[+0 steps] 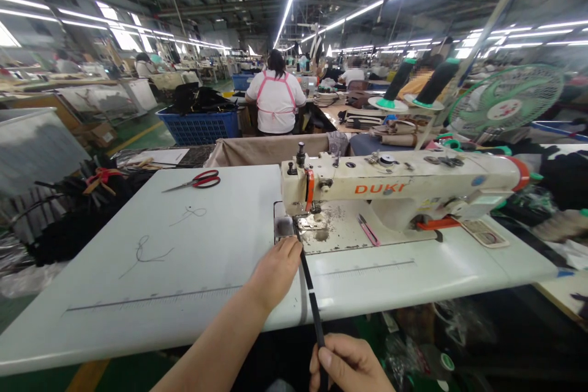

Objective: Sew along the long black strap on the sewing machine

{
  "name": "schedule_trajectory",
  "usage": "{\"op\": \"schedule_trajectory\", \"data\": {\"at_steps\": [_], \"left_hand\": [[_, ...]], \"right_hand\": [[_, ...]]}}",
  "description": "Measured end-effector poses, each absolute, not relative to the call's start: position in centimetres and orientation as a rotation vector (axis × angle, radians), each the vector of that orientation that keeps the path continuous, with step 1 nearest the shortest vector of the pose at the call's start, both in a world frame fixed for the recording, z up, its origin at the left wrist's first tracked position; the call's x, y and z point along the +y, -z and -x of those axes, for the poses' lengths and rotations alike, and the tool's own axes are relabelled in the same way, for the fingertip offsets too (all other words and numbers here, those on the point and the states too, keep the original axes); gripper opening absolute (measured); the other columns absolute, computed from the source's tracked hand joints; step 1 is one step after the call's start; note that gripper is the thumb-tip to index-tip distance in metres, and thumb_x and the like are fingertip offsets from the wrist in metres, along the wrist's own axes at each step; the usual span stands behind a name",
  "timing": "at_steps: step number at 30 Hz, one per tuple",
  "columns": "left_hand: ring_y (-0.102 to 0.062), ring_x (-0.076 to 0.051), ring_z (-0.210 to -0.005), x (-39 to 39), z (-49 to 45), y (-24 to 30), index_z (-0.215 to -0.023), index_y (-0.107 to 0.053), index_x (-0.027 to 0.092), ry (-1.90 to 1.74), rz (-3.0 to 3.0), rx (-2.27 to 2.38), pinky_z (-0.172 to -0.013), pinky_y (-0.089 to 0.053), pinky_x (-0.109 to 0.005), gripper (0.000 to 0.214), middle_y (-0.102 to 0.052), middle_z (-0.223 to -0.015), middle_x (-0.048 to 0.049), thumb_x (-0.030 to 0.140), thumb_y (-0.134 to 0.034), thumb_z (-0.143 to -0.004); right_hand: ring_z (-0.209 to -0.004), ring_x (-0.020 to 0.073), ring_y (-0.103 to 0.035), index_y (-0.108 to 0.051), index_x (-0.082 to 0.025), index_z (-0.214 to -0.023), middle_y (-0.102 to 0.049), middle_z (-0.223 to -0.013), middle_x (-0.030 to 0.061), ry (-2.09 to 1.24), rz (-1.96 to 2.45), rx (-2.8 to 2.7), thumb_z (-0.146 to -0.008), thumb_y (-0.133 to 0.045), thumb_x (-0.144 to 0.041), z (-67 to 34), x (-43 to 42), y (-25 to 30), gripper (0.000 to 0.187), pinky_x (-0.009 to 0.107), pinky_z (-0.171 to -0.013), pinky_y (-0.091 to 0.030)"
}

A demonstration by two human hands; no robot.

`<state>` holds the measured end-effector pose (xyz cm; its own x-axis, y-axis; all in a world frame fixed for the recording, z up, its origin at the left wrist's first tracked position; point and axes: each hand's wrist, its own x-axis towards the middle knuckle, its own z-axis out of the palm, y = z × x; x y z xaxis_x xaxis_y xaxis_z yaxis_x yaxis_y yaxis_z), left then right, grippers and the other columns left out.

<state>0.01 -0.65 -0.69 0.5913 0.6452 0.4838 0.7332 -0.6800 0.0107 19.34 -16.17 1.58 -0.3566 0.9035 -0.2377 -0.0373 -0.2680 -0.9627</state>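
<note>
Our right hand pinches the strip; left hand, we can't tell its grip; twelve-o'clock end's at the machine; six-o'clock part isn't.

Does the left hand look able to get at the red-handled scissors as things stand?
Probably yes: nothing stands on the white tabletop between the left hand and the red-handled scissors, though it would likely have to leave the black strip first.
</note>
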Motion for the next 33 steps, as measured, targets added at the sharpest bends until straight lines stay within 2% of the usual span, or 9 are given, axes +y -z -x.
{"op": "schedule_trajectory", "data": {"at_steps": [9, 20, 28, 33], "left_hand": [[-0.066, -0.027, -0.126, -0.8, 0.0, 0.4, -0.125, -0.059, 0.013, 0.674, 2.629, -1.157, -0.112, -0.054, -0.044, 0.028, -0.069, -0.127, -0.0145, 0.008, -0.046, -0.100], [-0.066, -0.027, -0.126, -0.6, 0.3, 0.6, -0.124, -0.059, 0.016, 0.685, 2.657, -1.155, -0.111, -0.055, -0.045, 0.026, -0.068, -0.129, -0.0136, 0.011, -0.045, -0.102], [-0.061, -0.028, -0.135, -0.3, -0.1, 0.9, -0.134, -0.054, 0.014, 0.655, 2.664, -1.212, -0.116, -0.051, -0.046, 0.032, -0.065, -0.135, -0.0141, 0.013, -0.044, -0.103], [-0.060, -0.028, -0.135, -0.3, -0.2, 0.9, -0.132, -0.056, 0.012, 0.647, 2.642, -1.183, -0.119, -0.049, -0.047, 0.031, -0.066, -0.134, -0.0151, 0.013, -0.048, -0.102]], "right_hand": [[-0.064, 0.0150, -0.060, -0.080, -0.016, -0.085, -0.074, -0.070, 0.0052, -1.716, 1.128, -1.277, -0.095, -0.067, -0.062, -19.5, -16.6, -2.0, 0.048, 0.027, -0.067, -0.046], [-0.065, 0.0161, -0.058, -0.079, -0.017, -0.075, -0.072, -0.069, 0.0054, -1.688, 1.136, -1.338, -0.096, -0.064, -0.064, -19.5, -16.2, -2.2, 0.053, 0.029, -0.066, -0.044], [-0.064, 0.0166, -0.058, -0.079, -0.017, -0.075, -0.072, -0.069, 0.0053, -1.684, 1.134, -1.337, -0.096, -0.063, -0.063, -19.8, -16.0, -1.0, 0.053, 0.029, -0.065, -0.044], [-0.067, 0.0175, -0.061, -0.079, -0.017, -0.078, -0.073, -0.070, 0.0057, -1.689, 1.111, -1.338, -0.097, -0.063, -0.062, -20.0, -15.8, -0.1, 0.052, 0.029, -0.067, -0.044]]}}
